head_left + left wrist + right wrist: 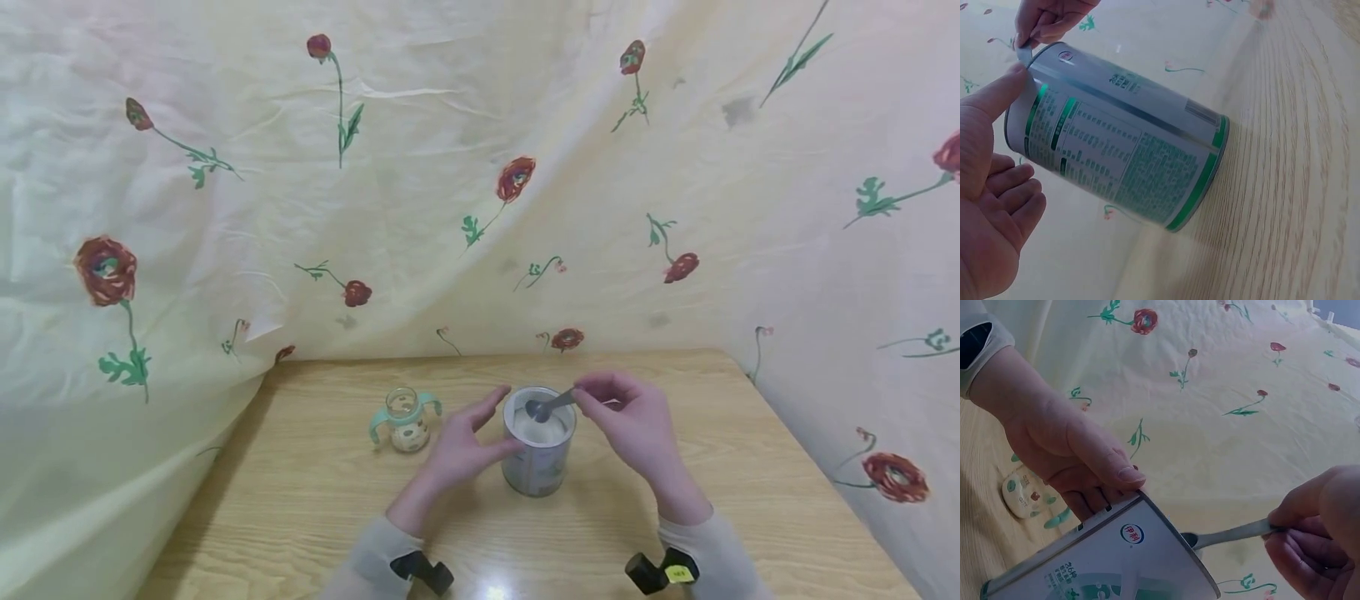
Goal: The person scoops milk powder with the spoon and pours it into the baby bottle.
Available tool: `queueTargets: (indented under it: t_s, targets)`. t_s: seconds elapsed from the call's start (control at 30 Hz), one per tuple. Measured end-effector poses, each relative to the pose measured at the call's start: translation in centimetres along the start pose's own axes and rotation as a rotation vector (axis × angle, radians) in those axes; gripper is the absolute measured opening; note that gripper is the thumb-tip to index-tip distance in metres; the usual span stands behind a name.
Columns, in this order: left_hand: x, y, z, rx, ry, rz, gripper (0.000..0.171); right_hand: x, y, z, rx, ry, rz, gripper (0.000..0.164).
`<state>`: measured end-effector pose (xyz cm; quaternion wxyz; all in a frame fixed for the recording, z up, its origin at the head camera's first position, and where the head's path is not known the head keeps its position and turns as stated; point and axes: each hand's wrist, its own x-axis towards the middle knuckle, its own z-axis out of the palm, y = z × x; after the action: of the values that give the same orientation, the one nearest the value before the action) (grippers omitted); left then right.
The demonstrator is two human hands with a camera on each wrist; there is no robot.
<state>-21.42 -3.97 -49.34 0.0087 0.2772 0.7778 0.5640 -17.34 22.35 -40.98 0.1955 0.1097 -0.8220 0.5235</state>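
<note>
A milk powder can [534, 471] stands upright on the table, its top open and white powder [542, 430] inside. My right hand [626, 421] pinches the handle of a grey measuring scoop [558, 402] between thumb and fingers. The scoop's bowl is at the can's mouth, over the powder. At the can's left side is my left hand [468, 446], thumb right at the rim and forefinger stretched out behind. In the left wrist view, the other fingers [1019, 190] of that hand bend loosely beside the can.
A clear baby bottle [409, 435] with mint-green handles and an uncovered neck stands left of my left hand. The wooden table [315, 500] ends at a flower-printed cloth [420, 208] behind, which also hangs along both sides.
</note>
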Motion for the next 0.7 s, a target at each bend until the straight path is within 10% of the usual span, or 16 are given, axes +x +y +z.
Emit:
queueTargets:
  t_s: [0.4, 0.7]
  targets:
    - [0.5, -0.1, 1.3, -0.049, -0.024, -0.008, 0.095, 0.2, 0.9, 2.6, -0.319, -0.019, -0.403, 0.016]
    - [0.4, -0.1, 1.7, -0.089, 0.004, -0.019, 0.094, -0.2, 0.9, 3.9, -0.358, -0.074, -0.459, 0.018]
